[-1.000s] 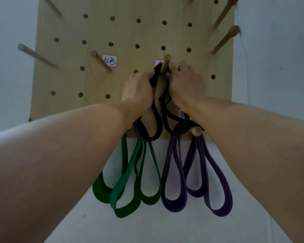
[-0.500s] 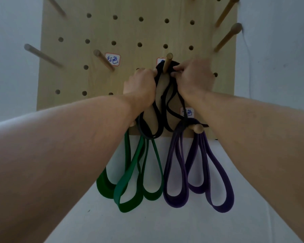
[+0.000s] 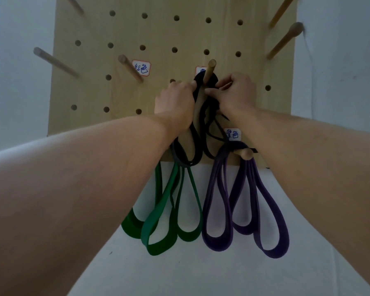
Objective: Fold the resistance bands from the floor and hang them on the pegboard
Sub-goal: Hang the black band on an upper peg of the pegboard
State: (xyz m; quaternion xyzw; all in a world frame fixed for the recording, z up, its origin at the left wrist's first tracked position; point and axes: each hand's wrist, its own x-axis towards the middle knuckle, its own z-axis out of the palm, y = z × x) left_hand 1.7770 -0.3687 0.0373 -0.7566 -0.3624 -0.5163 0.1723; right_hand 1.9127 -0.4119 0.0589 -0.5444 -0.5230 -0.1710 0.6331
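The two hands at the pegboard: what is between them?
In the head view, the wooden peg with the black resistance band looped over it lies between the left hand and right hand.

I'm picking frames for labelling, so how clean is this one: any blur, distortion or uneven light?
Head view: dim, flat light with no glare; wide-angle stretch swells the forearms and splays the pegs; upper-right peg is motion-smeared; black band and both hands, left hand and right hand, stay fairly sharp.
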